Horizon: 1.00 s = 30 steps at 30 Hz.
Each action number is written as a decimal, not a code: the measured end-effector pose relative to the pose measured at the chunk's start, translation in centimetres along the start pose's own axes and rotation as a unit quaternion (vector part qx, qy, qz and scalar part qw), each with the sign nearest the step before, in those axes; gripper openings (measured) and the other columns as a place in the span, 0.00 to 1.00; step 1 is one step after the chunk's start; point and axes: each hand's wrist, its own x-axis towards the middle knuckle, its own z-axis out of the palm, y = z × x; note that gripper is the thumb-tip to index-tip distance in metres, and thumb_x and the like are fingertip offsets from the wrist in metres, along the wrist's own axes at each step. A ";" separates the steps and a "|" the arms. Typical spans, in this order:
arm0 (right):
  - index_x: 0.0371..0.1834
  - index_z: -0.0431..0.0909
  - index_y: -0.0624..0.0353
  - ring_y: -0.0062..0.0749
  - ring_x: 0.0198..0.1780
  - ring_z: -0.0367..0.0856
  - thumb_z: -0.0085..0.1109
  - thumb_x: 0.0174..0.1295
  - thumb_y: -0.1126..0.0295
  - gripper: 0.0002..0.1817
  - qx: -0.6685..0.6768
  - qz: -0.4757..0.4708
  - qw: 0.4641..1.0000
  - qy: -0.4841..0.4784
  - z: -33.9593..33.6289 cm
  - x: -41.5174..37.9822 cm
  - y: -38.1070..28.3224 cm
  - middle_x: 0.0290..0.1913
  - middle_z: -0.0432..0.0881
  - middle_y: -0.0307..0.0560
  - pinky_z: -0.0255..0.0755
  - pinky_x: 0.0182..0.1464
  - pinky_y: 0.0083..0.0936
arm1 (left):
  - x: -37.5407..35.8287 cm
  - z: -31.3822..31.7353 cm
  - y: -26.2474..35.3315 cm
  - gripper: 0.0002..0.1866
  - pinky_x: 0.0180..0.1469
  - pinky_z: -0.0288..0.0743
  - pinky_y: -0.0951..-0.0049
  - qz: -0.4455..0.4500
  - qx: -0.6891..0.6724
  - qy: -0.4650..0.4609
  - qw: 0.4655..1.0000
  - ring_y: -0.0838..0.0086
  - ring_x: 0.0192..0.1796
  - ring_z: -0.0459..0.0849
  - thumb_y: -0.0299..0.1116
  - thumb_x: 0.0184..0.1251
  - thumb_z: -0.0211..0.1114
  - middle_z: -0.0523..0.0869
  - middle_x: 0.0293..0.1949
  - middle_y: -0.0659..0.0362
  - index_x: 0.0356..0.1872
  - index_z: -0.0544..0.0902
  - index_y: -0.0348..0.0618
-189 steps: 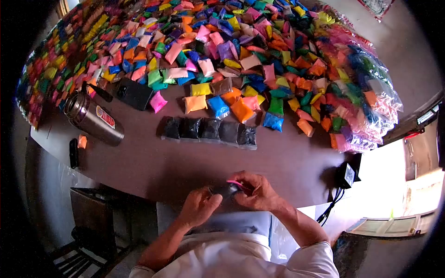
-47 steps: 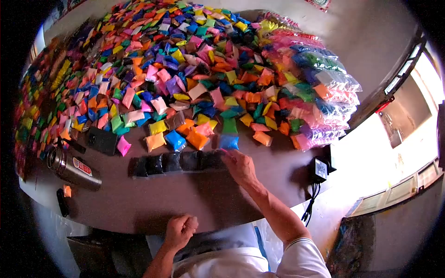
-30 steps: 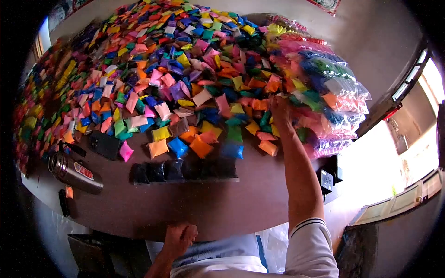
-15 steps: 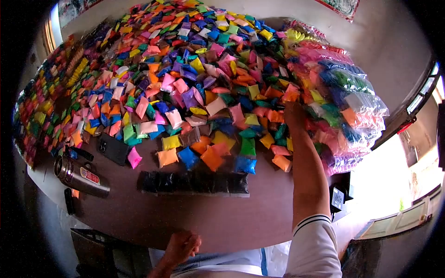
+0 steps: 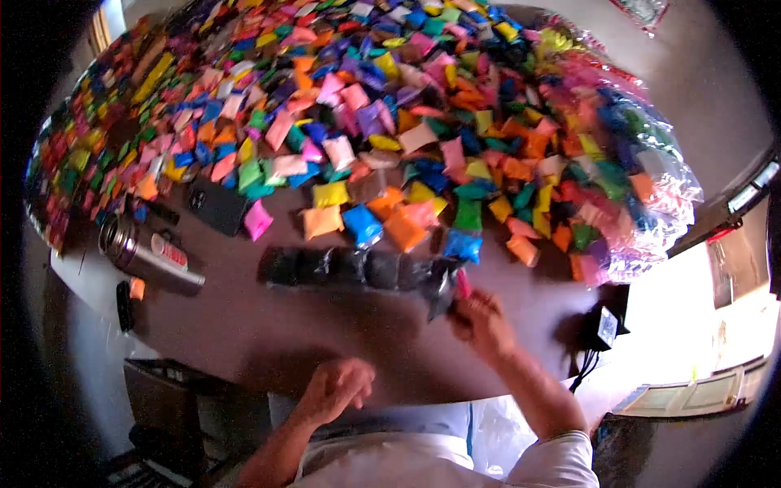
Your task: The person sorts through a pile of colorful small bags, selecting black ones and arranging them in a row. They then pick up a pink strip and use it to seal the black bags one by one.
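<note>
Here, the brown surface [image 5: 325, 333] is carrying a huge heap of colourful packets [image 5: 350, 114] across its far side, and a bright opening [image 5: 667, 325] is glowing beyond its right edge. A strip of black packets [image 5: 362, 270] is stretching between heap and near edge, its right end bending down just beside the right hand [image 5: 478, 313]. The left hand [image 5: 335, 386] is hovering over the near edge, fingers half curled; blur is hiding whether they meet. The right is pinching a small pink object [image 5: 463, 284].
</note>
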 end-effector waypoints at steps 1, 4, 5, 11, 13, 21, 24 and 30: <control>0.40 0.75 0.57 0.17 0.16 0.61 0.54 0.67 0.68 0.05 -0.004 0.048 0.999 -0.007 1.7 -1.6 1.7 0.24 0.73 0.39 0.52 0.17 0.17 | 0.1 0.1 0.1 0.23 0.28 0.74 0.77 0.027 -0.002 -0.003 1.000 0.79 0.25 0.79 0.51 0.70 0.58 0.81 0.26 0.60 0.34 0.80 0.36; 0.43 0.76 0.59 0.17 0.20 0.66 0.53 0.69 0.69 0.06 0.021 0.090 0.994 -0.055 5.1 -4.8 6.3 0.28 0.77 0.40 0.56 0.20 0.16 | -0.4 0.6 0.2 0.21 0.30 0.74 0.75 -0.014 0.081 0.029 0.996 0.77 0.26 0.80 0.49 0.68 0.60 0.81 0.27 0.58 0.36 0.79 0.37; 0.45 0.77 0.60 0.18 0.24 0.70 0.53 0.69 0.70 0.08 0.040 0.085 0.994 -0.047 6.6 -5.7 7.2 0.30 0.78 0.39 0.61 0.23 0.16 | -0.6 0.5 -0.1 0.17 0.35 0.75 0.70 0.007 0.137 0.023 0.990 0.73 0.29 0.81 0.44 0.69 0.59 0.82 0.28 0.56 0.38 0.78 0.37; 0.56 0.74 0.69 0.22 0.42 0.75 0.54 0.71 0.65 0.18 -0.130 -0.019 0.986 -0.105 5.9 -5.6 8.1 0.41 0.80 0.41 0.73 0.44 0.23 | -1.1 1.0 0.3 0.19 0.38 0.74 0.62 0.123 0.154 0.064 0.978 0.58 0.31 0.82 0.45 0.72 0.54 0.83 0.27 0.51 0.38 0.79 0.36; 0.54 0.75 0.69 0.22 0.41 0.75 0.55 0.71 0.65 0.18 -0.134 -0.027 0.984 -0.117 6.6 -5.1 7.2 0.40 0.80 0.41 0.73 0.44 0.23 | -1.0 0.8 0.2 0.19 0.38 0.74 0.61 0.091 0.158 0.051 0.982 0.57 0.31 0.82 0.46 0.72 0.54 0.82 0.27 0.50 0.38 0.80 0.36; 0.42 0.76 0.65 0.19 0.38 0.75 0.59 0.69 0.62 0.14 -0.171 -0.065 0.957 -0.224 6.5 -3.8 7.5 0.35 0.80 0.36 0.72 0.40 0.20 | -0.7 0.5 1.1 0.20 0.34 0.75 0.62 0.064 0.211 -0.006 0.975 0.58 0.30 0.83 0.46 0.70 0.57 0.83 0.27 0.51 0.33 0.80 0.37; 0.43 0.77 0.64 0.18 0.37 0.74 0.59 0.69 0.63 0.13 -0.125 -0.090 0.969 -0.195 7.0 -4.4 7.6 0.34 0.80 0.34 0.71 0.39 0.20 | -0.5 0.7 0.9 0.18 0.32 0.76 0.67 0.129 0.251 -0.010 0.959 0.69 0.28 0.83 0.47 0.69 0.59 0.83 0.26 0.57 0.39 0.78 0.38; 0.44 0.78 0.63 0.15 0.35 0.73 0.62 0.66 0.64 0.13 -0.086 -0.071 0.984 -0.137 7.5 -4.4 7.8 0.34 0.79 0.31 0.70 0.38 0.18 | -0.6 0.4 0.4 0.17 0.34 0.74 0.60 0.082 0.209 -0.013 0.974 0.55 0.31 0.83 0.44 0.67 0.61 0.83 0.29 0.48 0.35 0.80 0.38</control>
